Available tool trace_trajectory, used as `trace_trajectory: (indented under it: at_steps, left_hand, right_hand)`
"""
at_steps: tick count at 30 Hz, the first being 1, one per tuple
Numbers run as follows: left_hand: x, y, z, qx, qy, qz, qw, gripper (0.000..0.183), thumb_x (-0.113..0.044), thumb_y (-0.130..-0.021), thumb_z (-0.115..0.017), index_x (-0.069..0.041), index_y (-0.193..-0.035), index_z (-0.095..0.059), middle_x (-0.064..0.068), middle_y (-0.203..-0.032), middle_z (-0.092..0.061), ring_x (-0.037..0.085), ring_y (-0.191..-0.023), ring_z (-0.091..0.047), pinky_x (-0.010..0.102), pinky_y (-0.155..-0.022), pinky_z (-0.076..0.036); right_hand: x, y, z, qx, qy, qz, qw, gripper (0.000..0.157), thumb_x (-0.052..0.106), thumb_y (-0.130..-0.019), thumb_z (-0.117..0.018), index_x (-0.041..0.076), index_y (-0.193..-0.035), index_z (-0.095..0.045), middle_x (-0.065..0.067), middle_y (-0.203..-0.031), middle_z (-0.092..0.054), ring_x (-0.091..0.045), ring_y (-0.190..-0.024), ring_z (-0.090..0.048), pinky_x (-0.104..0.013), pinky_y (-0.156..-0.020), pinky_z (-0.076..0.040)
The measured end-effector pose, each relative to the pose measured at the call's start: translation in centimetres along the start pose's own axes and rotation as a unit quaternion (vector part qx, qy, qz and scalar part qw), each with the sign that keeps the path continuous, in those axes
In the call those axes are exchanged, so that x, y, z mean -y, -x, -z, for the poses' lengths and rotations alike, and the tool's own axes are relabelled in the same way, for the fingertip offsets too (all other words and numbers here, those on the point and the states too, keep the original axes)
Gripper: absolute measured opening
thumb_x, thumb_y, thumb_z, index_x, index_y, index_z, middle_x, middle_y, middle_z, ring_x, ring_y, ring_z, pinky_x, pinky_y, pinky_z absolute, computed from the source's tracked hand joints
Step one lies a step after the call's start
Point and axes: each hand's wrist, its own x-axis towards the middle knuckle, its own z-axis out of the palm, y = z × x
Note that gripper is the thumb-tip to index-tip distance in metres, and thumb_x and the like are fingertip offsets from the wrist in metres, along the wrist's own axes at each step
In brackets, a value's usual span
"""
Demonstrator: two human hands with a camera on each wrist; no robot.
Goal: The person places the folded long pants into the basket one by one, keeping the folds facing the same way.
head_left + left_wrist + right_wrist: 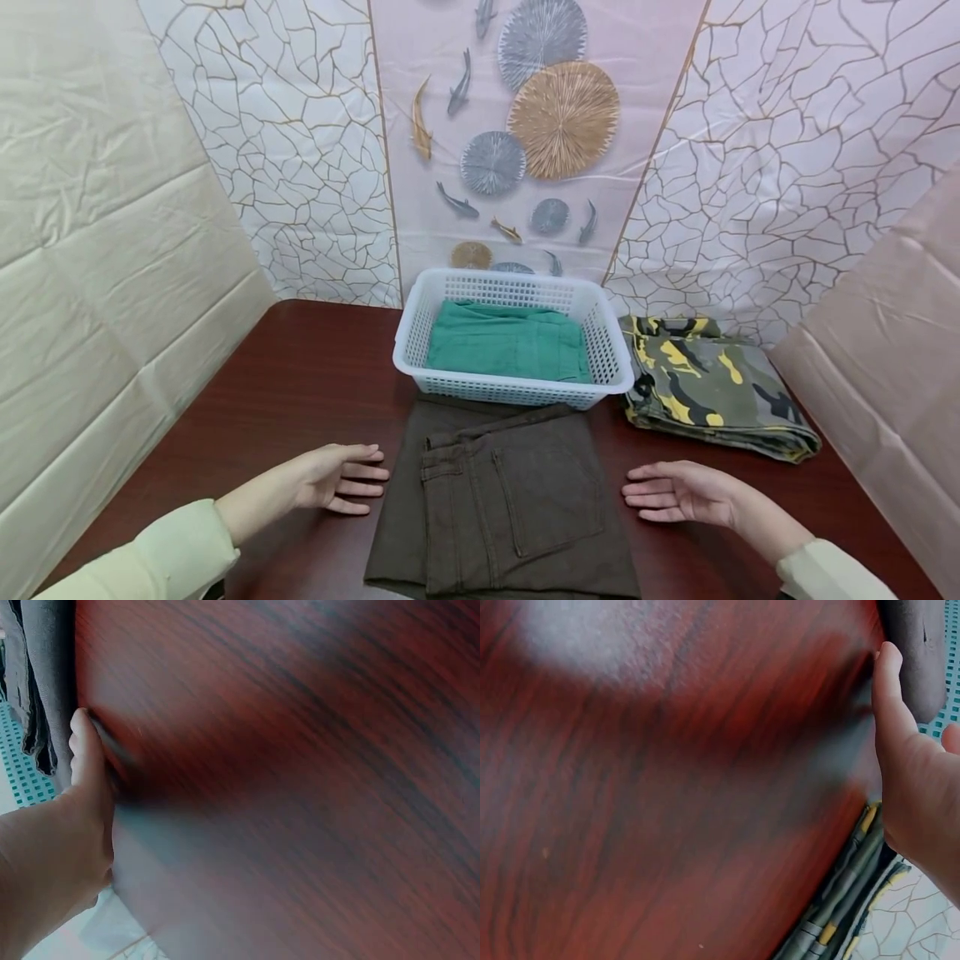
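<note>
Dark brown trousers [540, 492], folded with a back pocket facing up, lie on the table between my two hands. My left hand [333, 479] is just left of them, fingers straight and palm turned inward, holding nothing. On the other side my right hand [686, 493] mirrors it, fingers extended toward the trousers with a gap between. In the left wrist view the trousers' edge [49, 682] shows beyond the fingertips. The right wrist view has the folded brown cloth [919, 660] close past the index finger.
Behind the trousers stands a white plastic basket [517, 388] with a folded green garment [510, 342] inside. Folded camouflage trousers [712, 383] lie to its right. Dark reddish wood shows on the table [300, 375]. Patterned cloth [315, 150] hangs at the back, and pale panels flank both sides.
</note>
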Motion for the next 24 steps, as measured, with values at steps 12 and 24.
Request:
trace_trajectory:
  at_steps: [12,24]
  left_hand:
    - [0.1,-1.2,-0.4,-0.007,-0.007,0.030,0.9995,0.069,-0.053,-0.095,-0.040,-0.001,-0.140,-0.041,0.018,-0.136,-0.051,0.026,-0.104,-0.061,0.045,-0.087,-0.052]
    - [-0.7,-2.2,-1.7,0.020,-0.041,0.048,0.9978,0.073,-0.045,-0.094,-0.046,0.005,-0.144,-0.028,0.023,-0.136,-0.049,0.031,-0.106,-0.062,0.045,-0.088,-0.053]
  right_hand:
    - [-0.5,-1.5,-1.1,-0.012,-0.004,-0.014,1.000,0.048,0.029,-0.103,-0.037,-0.008,-0.133,-0.045,-0.008,-0.112,-0.066,-0.017,-0.106,-0.063,-0.038,-0.098,-0.048]
    - [-0.7,-2.5,-2.3,-0.067,0.021,-0.035,0.997,0.055,0.027,-0.102,-0.036,-0.014,-0.138,-0.028,-0.008,-0.106,-0.063,-0.016,-0.099,-0.063,-0.034,-0.093,-0.051]
